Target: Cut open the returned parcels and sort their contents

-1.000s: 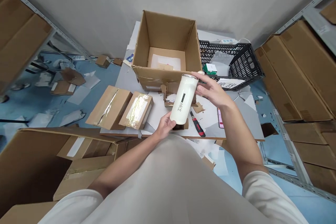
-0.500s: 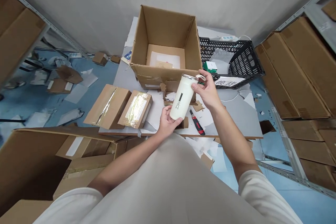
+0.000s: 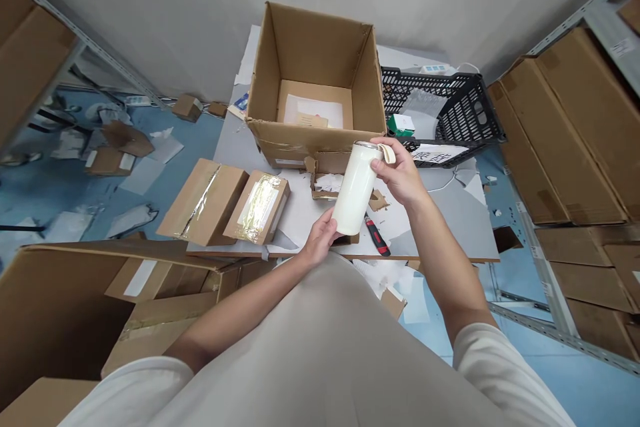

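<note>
A cream-white bottle [image 3: 356,188] with a silvery rim and a strap loop at its top is tilted in front of me above the table's near edge. My right hand [image 3: 400,172] grips it near the top, beside the strap. The fingers of my left hand [image 3: 321,237] are closed at its lower left side. The side facing me is plain. Behind the bottle lies a small torn-open carton [image 3: 325,185] with white paper inside. A red and black utility knife [image 3: 377,237] rests on the table to the right of the bottle's base.
A large open carton [image 3: 317,141] stands at the back of the table, holding papers. To its right is a black plastic crate [image 3: 463,110] with a green-and-white box [image 3: 401,125]. Two taped cartons [image 3: 205,203] sit at left. A big open box [image 3: 45,307] and loaded shelves [image 3: 565,133] flank me.
The bottle has been turned about its length, so its dark printed lettering no longer shows. It has also shifted slightly right, and the strap now faces me more.
</note>
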`<move>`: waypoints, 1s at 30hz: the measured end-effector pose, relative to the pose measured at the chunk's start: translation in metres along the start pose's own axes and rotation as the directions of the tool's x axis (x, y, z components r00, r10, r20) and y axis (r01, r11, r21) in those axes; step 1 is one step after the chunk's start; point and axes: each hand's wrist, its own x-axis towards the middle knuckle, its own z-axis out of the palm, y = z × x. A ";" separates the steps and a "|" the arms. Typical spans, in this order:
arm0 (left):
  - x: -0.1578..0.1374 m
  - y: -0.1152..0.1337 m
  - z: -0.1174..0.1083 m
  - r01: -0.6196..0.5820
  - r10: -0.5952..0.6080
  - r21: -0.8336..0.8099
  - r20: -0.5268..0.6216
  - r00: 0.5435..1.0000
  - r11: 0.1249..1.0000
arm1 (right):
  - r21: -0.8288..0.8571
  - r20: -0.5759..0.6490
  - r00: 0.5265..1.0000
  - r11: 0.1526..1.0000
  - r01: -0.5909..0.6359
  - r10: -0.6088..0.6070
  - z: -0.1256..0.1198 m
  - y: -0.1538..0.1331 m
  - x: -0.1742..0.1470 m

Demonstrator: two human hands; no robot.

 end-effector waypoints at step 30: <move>-0.011 0.001 -0.003 0.019 -0.019 -0.034 -0.011 1.000 0.999 | -0.082 0.082 0.989 0.989 0.127 -0.120 -0.009 -0.013 0.007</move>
